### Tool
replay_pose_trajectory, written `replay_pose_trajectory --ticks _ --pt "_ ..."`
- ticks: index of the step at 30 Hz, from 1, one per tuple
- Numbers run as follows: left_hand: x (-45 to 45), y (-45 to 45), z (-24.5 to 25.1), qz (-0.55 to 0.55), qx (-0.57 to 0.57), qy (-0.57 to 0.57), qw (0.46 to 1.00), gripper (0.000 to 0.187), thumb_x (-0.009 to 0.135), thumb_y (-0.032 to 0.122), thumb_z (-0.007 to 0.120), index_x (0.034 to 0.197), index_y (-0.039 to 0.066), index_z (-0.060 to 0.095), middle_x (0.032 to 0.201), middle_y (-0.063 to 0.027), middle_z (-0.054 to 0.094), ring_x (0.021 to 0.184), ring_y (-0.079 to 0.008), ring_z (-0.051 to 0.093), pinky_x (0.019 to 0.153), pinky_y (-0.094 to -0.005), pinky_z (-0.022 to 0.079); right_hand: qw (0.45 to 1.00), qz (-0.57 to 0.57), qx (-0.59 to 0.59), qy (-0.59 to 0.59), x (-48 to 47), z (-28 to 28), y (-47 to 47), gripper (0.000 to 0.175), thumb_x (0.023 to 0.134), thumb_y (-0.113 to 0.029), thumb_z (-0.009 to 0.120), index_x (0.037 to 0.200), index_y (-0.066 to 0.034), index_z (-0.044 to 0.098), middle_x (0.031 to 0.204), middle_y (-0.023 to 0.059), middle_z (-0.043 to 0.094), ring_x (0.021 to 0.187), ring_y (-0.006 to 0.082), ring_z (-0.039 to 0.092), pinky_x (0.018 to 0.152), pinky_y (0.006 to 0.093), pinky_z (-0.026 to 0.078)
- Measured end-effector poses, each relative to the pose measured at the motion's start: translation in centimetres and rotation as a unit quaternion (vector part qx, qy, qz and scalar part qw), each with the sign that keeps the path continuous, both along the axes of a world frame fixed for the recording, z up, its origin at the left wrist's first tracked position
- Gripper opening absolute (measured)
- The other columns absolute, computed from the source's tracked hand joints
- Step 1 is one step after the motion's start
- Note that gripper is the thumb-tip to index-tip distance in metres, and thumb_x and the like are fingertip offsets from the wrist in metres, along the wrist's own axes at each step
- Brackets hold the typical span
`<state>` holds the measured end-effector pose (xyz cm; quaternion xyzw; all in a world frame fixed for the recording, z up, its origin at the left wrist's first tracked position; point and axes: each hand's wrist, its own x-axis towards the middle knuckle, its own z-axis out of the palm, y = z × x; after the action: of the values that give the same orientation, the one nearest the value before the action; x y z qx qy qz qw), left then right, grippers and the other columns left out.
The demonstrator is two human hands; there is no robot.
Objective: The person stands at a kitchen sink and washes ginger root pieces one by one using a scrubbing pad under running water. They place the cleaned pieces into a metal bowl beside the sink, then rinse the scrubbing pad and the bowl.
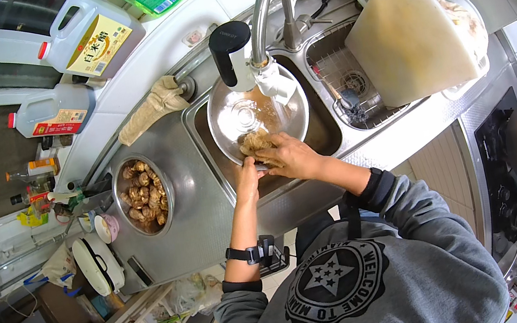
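A round stainless steel basin (301,126) stands in the left sink bowl, under a curved metal faucet (258,28) with a white attachment at its spout. Some brownish water and a tan, fibrous-looking clump (255,142) are in the basin. My right hand (291,156) lies over the clump at the basin's near rim, fingers curled against it. Just to the left, my left hand (247,181) grips that same rim, its thumb up. On the counter further left, a second steel bowl (169,197) holds several brown, ringed taro-like tubers (145,193).
A large pale cutting board (413,43) leans over the right sink bowl, which has a wire rack (373,114) and a scrubbing brush (351,100). A tan cloth (152,108) lies behind the counter. Large plastic jugs (89,41) line the sill; a gas stove (501,172) is at right.
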<state>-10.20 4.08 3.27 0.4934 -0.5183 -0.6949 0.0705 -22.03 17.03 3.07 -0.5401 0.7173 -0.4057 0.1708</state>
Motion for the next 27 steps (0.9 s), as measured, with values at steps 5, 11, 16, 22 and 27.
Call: replay_pose_trajectory --ticks 5,11,16,22,27 --pt "-0.4 -1.4 1.7 -0.052 -0.022 -0.009 0.998 0.042 0.096 0.008 0.040 0.133 -0.010 0.045 0.125 -0.0230 0.057 0.098 -0.0340 0.068 0.073 -0.0431 0.066 0.992 0.078 0.045 -0.087 -2.9 -2.7 -0.5 0.042 0.084 -0.014 0.064 0.125 -0.0182 0.069 0.141 0.0162 0.053 0.133 0.0338 0.047 0.110 0.0426 0.039" --pt "-0.2 -1.5 1.0 -0.076 0.013 -0.049 0.996 0.045 0.093 0.005 0.038 0.134 -0.013 0.040 0.126 -0.0256 0.055 0.101 -0.0362 0.068 0.073 -0.0427 0.066 0.963 -0.010 0.240 0.119 -4.0 -1.8 -1.4 0.039 0.086 -0.015 0.062 0.122 -0.0219 0.070 0.133 0.0115 0.061 0.129 0.0303 0.050 0.111 0.0430 0.037" --pt "-0.2 -1.4 1.0 -0.098 0.006 -0.022 0.995 0.043 0.093 0.005 0.037 0.131 -0.013 0.044 0.116 -0.0234 0.062 0.097 -0.0359 0.069 0.075 -0.0422 0.066 0.987 0.083 0.056 -0.127 -1.8 -1.3 -1.7 0.044 0.086 -0.007 0.059 0.125 -0.0259 0.069 0.132 0.0098 0.062 0.127 0.0305 0.053 0.112 0.0438 0.036" --pt "0.7 -1.6 1.1 -0.079 0.040 -0.053 0.995 0.042 0.093 0.003 0.037 0.130 -0.015 0.041 0.118 -0.0239 0.059 0.096 -0.0368 0.069 0.075 -0.0442 0.066 0.976 -0.014 0.194 0.101 -2.2 -1.4 -2.1 0.048 0.084 -0.007 0.059 0.128 -0.0253 0.067 0.133 0.0048 0.062 0.121 0.0309 0.055 0.107 0.0421 0.041" --pt "0.5 -0.9 0.5 -0.095 0.055 -0.018 0.994 0.040 0.094 0.005 0.038 0.129 -0.015 0.043 0.117 -0.0246 0.061 0.093 -0.0388 0.070 0.076 -0.0450 0.065 0.999 -0.028 0.036 -0.030 -0.1 -0.6 -3.2 0.046 0.082 -0.013 0.063 0.126 -0.0228 0.068 0.142 0.0079 0.055 0.112 0.0340 0.057 0.098 0.0414 0.048"
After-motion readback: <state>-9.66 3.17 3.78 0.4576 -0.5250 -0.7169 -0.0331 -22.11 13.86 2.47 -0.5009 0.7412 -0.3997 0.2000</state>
